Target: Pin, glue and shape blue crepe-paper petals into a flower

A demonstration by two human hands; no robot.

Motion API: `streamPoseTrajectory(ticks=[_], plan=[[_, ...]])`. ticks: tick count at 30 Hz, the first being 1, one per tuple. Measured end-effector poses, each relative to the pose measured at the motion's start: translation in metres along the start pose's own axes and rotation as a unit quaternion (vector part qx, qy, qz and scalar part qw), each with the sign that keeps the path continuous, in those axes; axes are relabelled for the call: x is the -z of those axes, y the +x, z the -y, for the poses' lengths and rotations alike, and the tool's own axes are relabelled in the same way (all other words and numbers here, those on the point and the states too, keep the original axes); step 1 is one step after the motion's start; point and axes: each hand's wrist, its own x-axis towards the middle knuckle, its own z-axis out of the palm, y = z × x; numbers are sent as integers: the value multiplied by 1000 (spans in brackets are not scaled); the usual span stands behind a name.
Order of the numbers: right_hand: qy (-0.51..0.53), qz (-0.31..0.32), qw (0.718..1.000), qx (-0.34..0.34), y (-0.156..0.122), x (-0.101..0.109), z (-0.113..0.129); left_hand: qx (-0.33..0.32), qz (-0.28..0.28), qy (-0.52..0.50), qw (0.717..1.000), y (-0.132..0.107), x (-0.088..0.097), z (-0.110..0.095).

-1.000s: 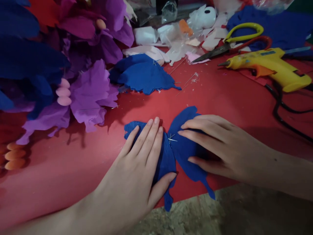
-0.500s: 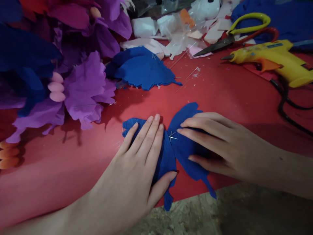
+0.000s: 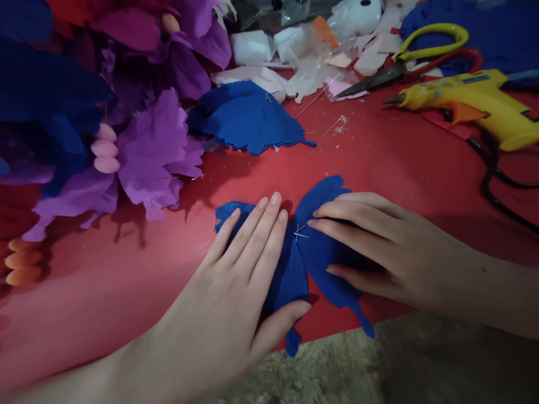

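A blue paper-like butterfly lies with its wings spread near the front edge of the red surface. Thin wire ends stick up where its two wings meet. Flat across the left wing rests my left hand, its fingers stretched out and hiding much of that wing. Over the right wing, my right hand is lightly curved, with fingertips touching the wing and thumb apart from the fingers. Neither hand grips anything that I can see.
Behind lies a folded blue butterfly piece beside loose wires. Purple paper shapes crowd the left. Scissors, a yellow glue gun and its black cord are at the right. White scraps lie at the back.
The view has shifted slightly, so most things appear a little farther right. My left thumb has slid slightly down along the left wing. Both hands otherwise stay on the butterfly.
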Motion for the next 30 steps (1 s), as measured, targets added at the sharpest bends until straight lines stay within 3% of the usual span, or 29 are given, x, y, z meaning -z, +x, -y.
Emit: streamPoseTrajectory(ticks=[9,23,30], plan=[[2,0,1000,-1,0,0,0,-98,58,-39,993,-14,5,19],[-1,5,1000,-23,-2,0,2,-89,59,-68,992,-13,0,20],[41,-11,999,34,1,6,4,-95,55,-57,992,-17,-1,20]])
